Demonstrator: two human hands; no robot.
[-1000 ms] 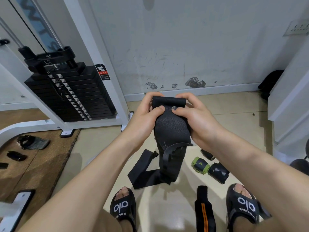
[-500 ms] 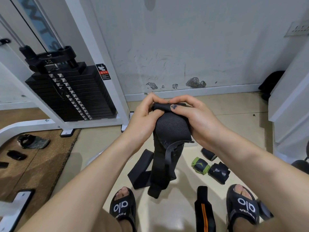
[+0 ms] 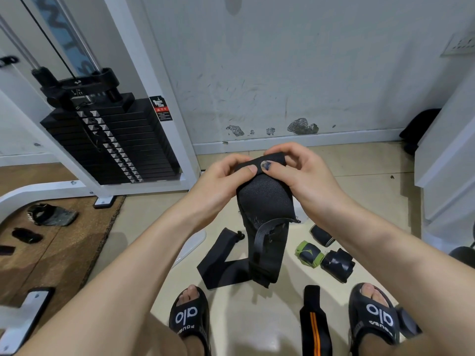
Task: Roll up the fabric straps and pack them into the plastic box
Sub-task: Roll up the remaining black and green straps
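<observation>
- Your left hand [image 3: 218,186] and right hand [image 3: 305,176] both pinch the strap's [image 3: 264,199] rolled top at frame centre — fingers curled round it.
- Its tail hangs toward the floor [image 3: 257,317], between your sandals.

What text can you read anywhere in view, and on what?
"alo": on the left sandal and the right sandal.
Smaller words under each "alo": too blurred to read.
Warning sticker on the weight machine: too small.
Marks on the weight stack: unreadable.
</observation>
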